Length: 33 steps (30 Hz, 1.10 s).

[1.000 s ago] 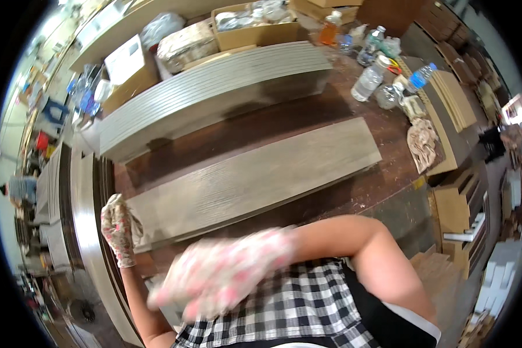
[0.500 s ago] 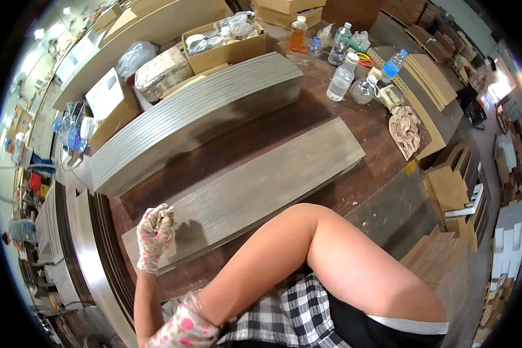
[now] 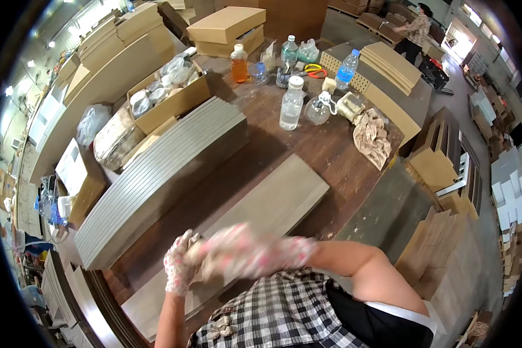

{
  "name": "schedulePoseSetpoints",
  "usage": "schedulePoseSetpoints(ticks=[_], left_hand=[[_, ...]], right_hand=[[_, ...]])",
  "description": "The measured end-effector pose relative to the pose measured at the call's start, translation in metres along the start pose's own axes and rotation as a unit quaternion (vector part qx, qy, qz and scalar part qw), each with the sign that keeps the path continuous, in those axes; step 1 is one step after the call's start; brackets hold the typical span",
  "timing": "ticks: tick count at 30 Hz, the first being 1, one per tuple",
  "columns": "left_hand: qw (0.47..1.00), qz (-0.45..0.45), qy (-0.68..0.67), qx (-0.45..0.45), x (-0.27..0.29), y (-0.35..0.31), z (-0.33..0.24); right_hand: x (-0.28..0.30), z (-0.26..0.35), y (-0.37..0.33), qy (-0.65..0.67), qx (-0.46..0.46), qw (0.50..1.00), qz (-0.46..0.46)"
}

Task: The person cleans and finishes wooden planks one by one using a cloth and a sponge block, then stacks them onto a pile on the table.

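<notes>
A long grey wood-look board lies flat on the dark brown worktable. Over its near left part is my left hand, in a white glove with pink flowers, its fingers curled in; what they may hold cannot be made out. My right hand, gloved alike, reaches across from the right and meets the left hand's fingers. Motion smears its fingers, so their grip does not show. Beyond the board, a row of similar grey boards stands packed on edge.
Farther back are an open carton of bagged items, a bottle of orange liquid, a clear bottle, red-and-yellow-handled scissors and a crumpled beige cloth. Stacked boards stand at right. Another person is far off.
My right hand has swung up from beside my body at the lower left to the left hand over the board. The view has shifted, showing more of the far right.
</notes>
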<state>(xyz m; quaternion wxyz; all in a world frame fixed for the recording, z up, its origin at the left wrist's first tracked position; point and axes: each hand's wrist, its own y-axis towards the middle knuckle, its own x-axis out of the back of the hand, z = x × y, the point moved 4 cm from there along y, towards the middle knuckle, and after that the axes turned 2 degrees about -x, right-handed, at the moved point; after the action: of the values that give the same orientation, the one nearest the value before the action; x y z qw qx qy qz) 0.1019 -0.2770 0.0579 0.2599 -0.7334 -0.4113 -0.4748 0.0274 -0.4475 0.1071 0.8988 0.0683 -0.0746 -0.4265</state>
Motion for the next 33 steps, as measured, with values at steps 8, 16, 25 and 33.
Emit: schedulePoseSetpoints(ticks=[8, 16, 25, 33], left_hand=[[0.999, -0.017, 0.034, 0.023, 0.003, -0.003, -0.016], [0.997, -0.041, 0.06, 0.02, 0.001, -0.009, -0.027], [0.984, -0.138, -0.063, -0.091, 0.018, -0.038, -0.034], [0.993, -0.114, -0.038, 0.001, 0.027, -0.117, 0.004]], right_hand=[[0.286, -0.019, -0.259, -0.477, -0.193, 0.51, -0.689], [0.391, -0.07, -0.334, -0.591, -0.396, 0.418, -0.565], [0.158, 0.007, -0.106, -0.402, -0.135, 0.832, -0.358], [0.065, -0.028, -0.003, -0.471, -0.122, 0.858, -0.167]])
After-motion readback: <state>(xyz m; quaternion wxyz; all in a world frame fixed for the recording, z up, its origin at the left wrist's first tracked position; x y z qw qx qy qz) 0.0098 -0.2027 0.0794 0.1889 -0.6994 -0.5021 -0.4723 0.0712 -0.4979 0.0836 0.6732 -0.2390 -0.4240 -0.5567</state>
